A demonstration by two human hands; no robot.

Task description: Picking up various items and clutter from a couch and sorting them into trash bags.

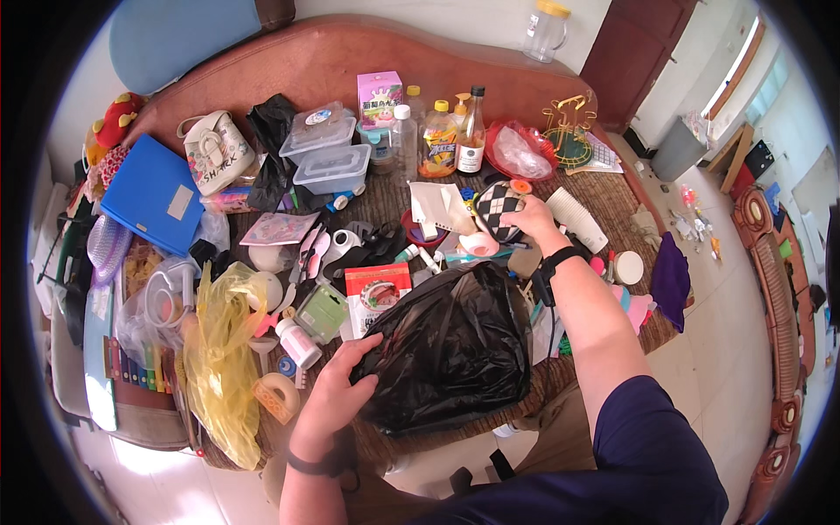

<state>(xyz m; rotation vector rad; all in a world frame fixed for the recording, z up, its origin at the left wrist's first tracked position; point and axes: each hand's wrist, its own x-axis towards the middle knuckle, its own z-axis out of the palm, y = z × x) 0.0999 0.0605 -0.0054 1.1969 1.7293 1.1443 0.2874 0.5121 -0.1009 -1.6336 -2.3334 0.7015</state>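
A black plastic bag (453, 354) lies wide across the front edge of the couch seat. My left hand (341, 384) grips its left rim, with the fingers partly hidden by the film. Beyond the bag, my right hand (533, 220) has hold of a black-and-white argyle-patterned pouch (499, 207); the thumb and fingers are on its right side. An orange round item (521, 187) touches the top of the pouch. Left of the bag are a red-and-white food packet (377, 295) and a white pill bottle (298, 342). A white ribbed strip (577, 220) lies right of my right hand.
Bottles (438, 141), clear lidded containers (331, 167) and a red plastic basket (522, 149) line the couch back. A blue folder (154, 193) and a yellow plastic bag (226, 367) lie left. A purple cloth (671, 282) hangs over the right edge. Litter (695, 226) dots the floor.
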